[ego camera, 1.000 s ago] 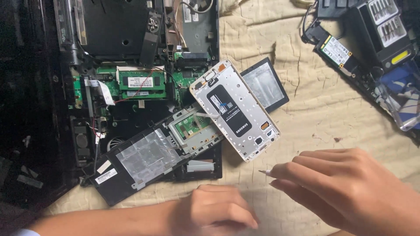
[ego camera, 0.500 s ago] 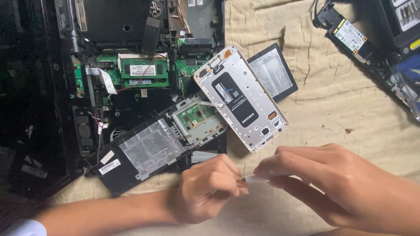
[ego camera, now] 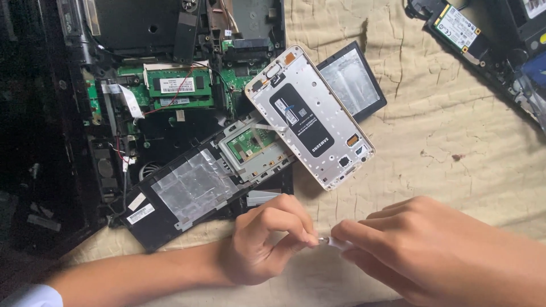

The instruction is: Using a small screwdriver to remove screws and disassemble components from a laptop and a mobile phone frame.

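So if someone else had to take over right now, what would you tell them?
Left hand: fingertips pinched on the end of a small white thin piece, low over the cloth.
Right hand: pinches the other end of that piece, so both hands meet on it. What the piece is cannot be told.
Phone frame: lies back side up, tilted, above the hands, resting partly on the opened laptop and a dark flat panel. Nobody touches it.
Done: the phone's back is off and the laptop is open.
Left: cannot be judged from this view.
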